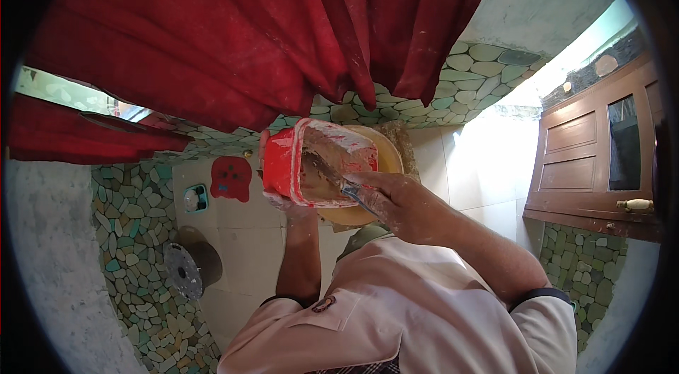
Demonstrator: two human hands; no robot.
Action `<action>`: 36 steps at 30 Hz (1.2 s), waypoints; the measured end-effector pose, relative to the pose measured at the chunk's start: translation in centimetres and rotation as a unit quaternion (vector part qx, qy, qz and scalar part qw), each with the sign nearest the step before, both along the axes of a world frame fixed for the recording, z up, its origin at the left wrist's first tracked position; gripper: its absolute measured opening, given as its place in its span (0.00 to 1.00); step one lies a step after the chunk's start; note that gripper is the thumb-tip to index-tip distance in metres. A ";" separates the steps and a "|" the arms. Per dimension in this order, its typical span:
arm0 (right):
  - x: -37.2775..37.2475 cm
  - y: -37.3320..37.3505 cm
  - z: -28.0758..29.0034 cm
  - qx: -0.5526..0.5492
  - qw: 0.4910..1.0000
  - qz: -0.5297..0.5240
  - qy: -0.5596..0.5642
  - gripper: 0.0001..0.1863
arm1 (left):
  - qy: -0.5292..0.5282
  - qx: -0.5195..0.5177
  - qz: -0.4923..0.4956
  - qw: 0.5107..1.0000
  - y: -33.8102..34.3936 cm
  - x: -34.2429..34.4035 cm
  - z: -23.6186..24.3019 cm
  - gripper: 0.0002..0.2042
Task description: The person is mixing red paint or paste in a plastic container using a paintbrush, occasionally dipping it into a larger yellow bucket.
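My left hand point(288, 205) grips a red plastic tub point(279, 165) from its left side and underneath, tilting its open mouth to the right. Brown paste point(322, 183) lies inside, and pale smears coat the rim. Closed around the grey handle of a putty knife point(351, 191), my right hand point(407, 205) reaches over the tub's right edge. The knife's blade dips into the paste, so its full shape is hidden. Behind and below the tub shows a yellowish round basin point(394, 151), partly covered by the tub and my hand.
A red curtain point(212, 34) hangs close ahead. On the tiled floor point(247, 246) stand a dark cylindrical bucket point(192, 269), a red stool-like seat point(230, 178) and a small teal tray point(196, 198). A brown wooden door point(573, 154) is at the right, beside stone-patterned walls point(134, 232).
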State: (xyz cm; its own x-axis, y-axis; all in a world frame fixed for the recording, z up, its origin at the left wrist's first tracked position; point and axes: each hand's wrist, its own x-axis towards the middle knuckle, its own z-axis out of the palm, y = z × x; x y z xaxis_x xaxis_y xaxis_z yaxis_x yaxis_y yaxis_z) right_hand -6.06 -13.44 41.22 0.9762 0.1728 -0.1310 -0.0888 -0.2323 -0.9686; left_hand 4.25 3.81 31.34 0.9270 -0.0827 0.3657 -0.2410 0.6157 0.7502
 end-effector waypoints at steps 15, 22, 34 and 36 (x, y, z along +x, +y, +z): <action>1.4 -3.5 2.7 0.295 0.916 -0.008 0.273 0.20 | -0.037 0.115 0.078 0.990 -0.8 -0.6 1.5 0.53; 0.4 -1.3 -0.2 -0.124 0.968 -0.024 -0.219 0.20 | -0.032 0.164 0.083 0.982 -2.3 -0.7 1.2 0.51; 1.4 -3.8 1.3 0.337 0.892 -0.040 0.297 0.15 | -0.126 0.186 0.141 0.964 -1.5 -0.1 -0.5 0.50; 1.1 -3.1 0.2 0.272 0.935 -0.044 0.225 0.16 | -0.134 0.170 0.115 0.970 -1.4 0.1 -1.3 0.48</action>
State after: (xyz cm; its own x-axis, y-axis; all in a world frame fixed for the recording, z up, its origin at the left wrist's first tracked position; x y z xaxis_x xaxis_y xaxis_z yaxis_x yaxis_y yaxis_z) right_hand -4.93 -16.50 41.42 0.8569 0.2551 -0.4479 -0.5113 0.3101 -0.8015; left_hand 4.38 2.38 30.04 0.8113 -0.0437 0.5830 -0.5560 0.2504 0.7926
